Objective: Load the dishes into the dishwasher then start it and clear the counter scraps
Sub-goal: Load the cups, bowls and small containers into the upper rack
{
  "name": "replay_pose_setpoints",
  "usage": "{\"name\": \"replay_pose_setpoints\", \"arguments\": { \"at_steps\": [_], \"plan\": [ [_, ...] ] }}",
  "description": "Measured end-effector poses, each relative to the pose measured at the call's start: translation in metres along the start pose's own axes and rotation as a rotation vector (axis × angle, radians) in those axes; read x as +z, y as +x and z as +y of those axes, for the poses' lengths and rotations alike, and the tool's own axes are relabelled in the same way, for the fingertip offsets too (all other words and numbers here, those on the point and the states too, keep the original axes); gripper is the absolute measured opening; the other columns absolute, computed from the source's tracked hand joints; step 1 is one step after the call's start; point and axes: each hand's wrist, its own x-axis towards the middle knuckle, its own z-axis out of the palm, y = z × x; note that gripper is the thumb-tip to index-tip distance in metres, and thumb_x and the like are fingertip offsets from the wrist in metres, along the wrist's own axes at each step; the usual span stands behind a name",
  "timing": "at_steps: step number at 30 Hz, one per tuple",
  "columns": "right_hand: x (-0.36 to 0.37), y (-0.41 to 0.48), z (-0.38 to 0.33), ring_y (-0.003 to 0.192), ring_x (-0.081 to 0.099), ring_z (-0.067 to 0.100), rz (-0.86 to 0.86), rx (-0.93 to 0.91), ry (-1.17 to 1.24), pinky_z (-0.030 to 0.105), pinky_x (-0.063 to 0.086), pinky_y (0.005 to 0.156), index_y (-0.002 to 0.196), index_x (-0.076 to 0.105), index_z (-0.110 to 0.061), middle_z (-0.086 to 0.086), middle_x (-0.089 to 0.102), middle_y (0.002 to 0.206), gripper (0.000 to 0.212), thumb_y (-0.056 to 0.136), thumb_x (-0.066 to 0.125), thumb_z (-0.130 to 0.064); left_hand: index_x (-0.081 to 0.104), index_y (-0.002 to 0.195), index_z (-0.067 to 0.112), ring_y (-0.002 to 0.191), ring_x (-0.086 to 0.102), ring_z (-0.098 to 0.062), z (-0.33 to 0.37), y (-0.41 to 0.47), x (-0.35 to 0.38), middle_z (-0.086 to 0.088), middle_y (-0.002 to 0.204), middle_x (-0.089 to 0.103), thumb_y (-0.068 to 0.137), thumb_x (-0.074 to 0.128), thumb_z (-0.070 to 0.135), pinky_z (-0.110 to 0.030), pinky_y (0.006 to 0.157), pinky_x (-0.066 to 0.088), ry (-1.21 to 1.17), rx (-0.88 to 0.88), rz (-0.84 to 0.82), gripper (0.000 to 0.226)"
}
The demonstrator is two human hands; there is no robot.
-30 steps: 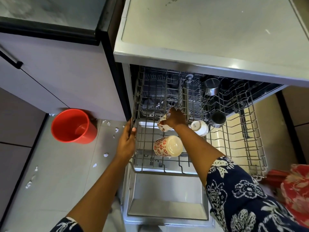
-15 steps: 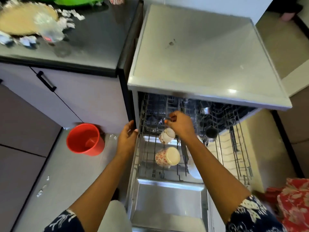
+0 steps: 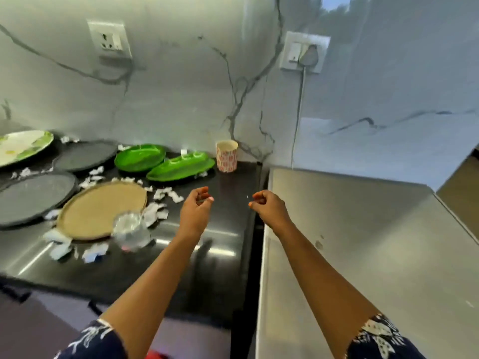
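Observation:
Both hands are raised over the black counter [image 3: 223, 244], holding nothing. My left hand [image 3: 195, 211] hovers with fingers loosely curled, right of a tan round plate [image 3: 101, 211]. My right hand [image 3: 268, 207] hangs the same way at the counter's right edge. A patterned cup [image 3: 227, 156] stands at the back, beyond both hands. A clear glass [image 3: 129, 230] sits at the tan plate's near edge. Two green leaf-shaped dishes [image 3: 166, 164], two dark grey plates [image 3: 33, 195] and a floral plate [image 3: 22, 146] lie further left. White paper scraps [image 3: 155, 213] are strewn among them.
The dishwasher's steel top [image 3: 363, 242] fills the right side, level with the counter. Two wall sockets [image 3: 110, 38] sit on the marble backsplash, and the right one has a plug [image 3: 308, 55] and cord in it. A cabinet handle [image 3: 94, 307] shows below the counter.
The view has swung up from the open dishwasher rack to the counter. My right hand let go of the cup in the rack, my left left the rack's edge, and both rose.

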Motion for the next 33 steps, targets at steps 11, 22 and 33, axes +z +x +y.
{"name": "replay_pose_setpoints", "arguments": {
  "at_steps": [11, 22, 33],
  "plan": [
    [0.062, 0.229, -0.015, 0.132, 0.040, 0.028, -0.053, 0.023, -0.122, 0.037, 0.036, 0.105, 0.142, 0.033, -0.011, 0.012, 0.040, 0.145, 0.076, 0.078, 0.074, -0.019, 0.045, 0.136, 0.007, 0.122, 0.052, -0.026, -0.003, 0.243, 0.035, -0.015, 0.134, 0.053, 0.087, 0.060, 0.003, -0.033, 0.099, 0.040, 0.316, 0.072, -0.114, 0.052],
    [0.083, 0.264, -0.011, 0.131, 0.041, 0.027, -0.071, -0.036, 0.023, 0.039, 0.037, 0.104, 0.144, 0.026, -0.019, 0.008, 0.043, 0.143, 0.088, 0.073, 0.079, -0.020, 0.041, 0.139, 0.009, 0.120, 0.054, -0.022, -0.008, 0.264, 0.048, -0.011, 0.134, 0.055, 0.074, 0.078, 0.010, -0.028, 0.090, 0.043, 0.382, 0.182, -0.284, 0.075],
    [0.033, 0.113, 0.000, 0.128, 0.044, 0.019, -0.052, -0.191, 0.206, 0.033, 0.043, 0.098, 0.141, 0.031, -0.024, 0.003, 0.043, 0.141, 0.082, 0.074, 0.077, -0.010, 0.054, 0.129, 0.012, 0.104, 0.061, -0.005, 0.019, 0.114, 0.019, -0.001, 0.116, 0.064, 0.066, 0.080, 0.022, -0.023, 0.091, 0.052, 0.115, 0.262, -0.317, 0.069]
  ]
}}
